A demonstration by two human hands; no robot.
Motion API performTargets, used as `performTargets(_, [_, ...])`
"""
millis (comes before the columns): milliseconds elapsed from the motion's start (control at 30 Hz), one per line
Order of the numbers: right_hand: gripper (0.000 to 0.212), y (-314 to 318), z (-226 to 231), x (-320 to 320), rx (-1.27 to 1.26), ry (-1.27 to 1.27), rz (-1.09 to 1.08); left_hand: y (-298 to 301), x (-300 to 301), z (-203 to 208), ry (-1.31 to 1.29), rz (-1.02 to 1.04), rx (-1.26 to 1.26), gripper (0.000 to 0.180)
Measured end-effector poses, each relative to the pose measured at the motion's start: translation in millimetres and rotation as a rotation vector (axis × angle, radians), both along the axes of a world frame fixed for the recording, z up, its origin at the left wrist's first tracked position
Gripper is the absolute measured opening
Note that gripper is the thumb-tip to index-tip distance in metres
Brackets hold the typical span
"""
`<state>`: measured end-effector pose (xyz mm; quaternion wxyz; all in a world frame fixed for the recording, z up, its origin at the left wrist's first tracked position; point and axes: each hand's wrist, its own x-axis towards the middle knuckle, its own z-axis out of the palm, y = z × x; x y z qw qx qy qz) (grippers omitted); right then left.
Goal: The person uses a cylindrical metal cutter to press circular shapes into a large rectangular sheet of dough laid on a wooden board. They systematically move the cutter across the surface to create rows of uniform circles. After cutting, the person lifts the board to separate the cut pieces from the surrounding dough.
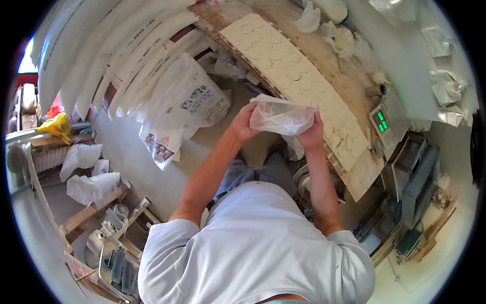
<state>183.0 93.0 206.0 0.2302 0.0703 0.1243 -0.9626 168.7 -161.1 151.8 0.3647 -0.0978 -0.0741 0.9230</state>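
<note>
A clear plastic bag (283,115) is stretched between my two hands in front of my body. My left hand (245,121) grips its left edge, and my right hand (311,133) has hold of its right edge. Whether anything lies inside the bag, I cannot tell. Just beyond the bag, a long sheet of rolled dough (298,76) runs diagonally across a wooden worktable (357,109). Round outlines are cut all over the dough, and a few loose dough rounds (342,140) lie near its closer end.
A digital scale (383,124) with green lit digits stands at the right end of the table. Stacked white sacks (126,55) rise at the far left, with a large open sack (190,93) on the floor. Racks (91,207) with machine parts stand at left; metal equipment (417,177) at right.
</note>
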Motion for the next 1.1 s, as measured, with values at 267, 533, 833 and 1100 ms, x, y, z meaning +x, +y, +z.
performTargets(267, [0.055,-44,-10,-1,0.193,-0.064,-0.025,-37,14,36,-0.001,0.032,0.02,0.044])
performTargets(533, [0.05,-74,-7,5,0.17,-0.193,-0.037,-45,17,28,0.036,0.142,-0.012,0.049])
performTargets(833, [0.033,-56,-17,2,0.433,-0.139,0.141,-55,58,-39,0.293,-0.148,-0.222,0.058])
performTargets(1100, [0.025,111,-130,84,0.916,-0.555,-0.628,50,-14,62,0.304,-0.077,-0.626,0.058])
